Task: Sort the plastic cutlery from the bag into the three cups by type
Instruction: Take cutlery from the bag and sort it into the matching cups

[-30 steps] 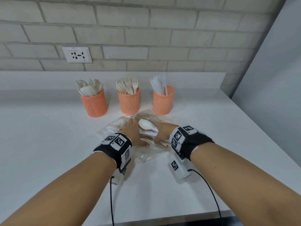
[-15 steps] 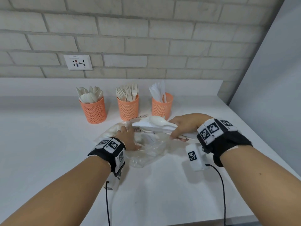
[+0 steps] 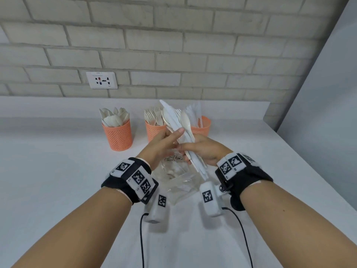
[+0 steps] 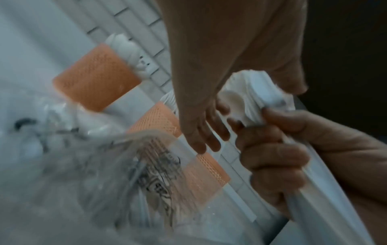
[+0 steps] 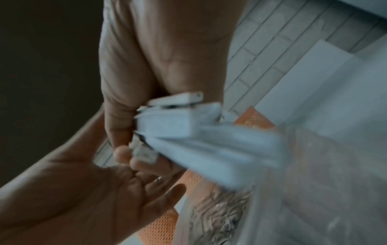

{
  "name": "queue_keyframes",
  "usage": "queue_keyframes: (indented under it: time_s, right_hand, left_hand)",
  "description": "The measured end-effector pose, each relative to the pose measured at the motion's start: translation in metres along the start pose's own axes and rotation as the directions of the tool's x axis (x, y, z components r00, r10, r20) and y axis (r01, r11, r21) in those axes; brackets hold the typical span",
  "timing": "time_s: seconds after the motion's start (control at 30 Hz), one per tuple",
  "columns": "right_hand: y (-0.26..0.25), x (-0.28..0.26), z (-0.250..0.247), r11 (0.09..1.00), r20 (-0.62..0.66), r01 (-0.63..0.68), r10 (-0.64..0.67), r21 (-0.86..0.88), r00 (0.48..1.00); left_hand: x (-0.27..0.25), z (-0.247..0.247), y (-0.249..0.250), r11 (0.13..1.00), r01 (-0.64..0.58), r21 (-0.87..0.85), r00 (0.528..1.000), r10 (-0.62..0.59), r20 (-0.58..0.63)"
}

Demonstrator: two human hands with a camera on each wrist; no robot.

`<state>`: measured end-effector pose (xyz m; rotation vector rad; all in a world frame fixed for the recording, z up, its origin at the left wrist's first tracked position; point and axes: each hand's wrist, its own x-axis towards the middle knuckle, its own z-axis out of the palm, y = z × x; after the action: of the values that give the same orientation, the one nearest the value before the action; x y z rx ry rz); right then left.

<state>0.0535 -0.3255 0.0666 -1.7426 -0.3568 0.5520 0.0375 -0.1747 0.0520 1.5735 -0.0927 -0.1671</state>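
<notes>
On the white bench (image 3: 58, 171), the orange mesh plastic cup full of white spoons (image 3: 117, 132) is standing furthest left of the clear plastic bag (image 3: 179, 182), back towards the pale brick wall (image 3: 173, 45), where a white socket plate (image 3: 101, 80) is sitting above and left of that cup. The orange mesh cup of white forks (image 3: 154, 130) is standing next along, behind the bag and partly hidden by the raised hands. The left hand (image 3: 161, 147) is hovering above the bag with its fingers straight and loosely spread, the index fingertip touching the side of the bundle of white plastic cutlery (image 3: 181, 128). That bundle, in which a long knife and a spoon can be made out, is leaning up and to the left over the bag. The right hand (image 3: 204, 151) is gripping its lower handles, fingers curled round them and thumb pressing across; the wrist views are blurred but are showing the same clasp. The orange mesh cup of white knives (image 3: 202, 125) is standing behind the bag on the right, half covered by the bundle. The crumpled bag is lying on the bench beneath both hands.
</notes>
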Motion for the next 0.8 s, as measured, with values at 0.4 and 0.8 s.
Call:
queue_keyframes:
  time_s: [0.4,0.8]
  right_hand:
    - [-0.017,0.021,0.042,0.993,0.09,-0.068,0.059,0.098,0.994]
    - [0.0,0.044,0.057,0.989,-0.101,0.107,-0.097,0.105,0.99]
  left_hand:
    - [0.009,-0.019,0.001,0.926,0.138,-0.352,0.986,-0.093,0.142]
    - [0.025,-0.038,0.012,0.876,0.093,-0.473,0.995,-0.064,0.076]
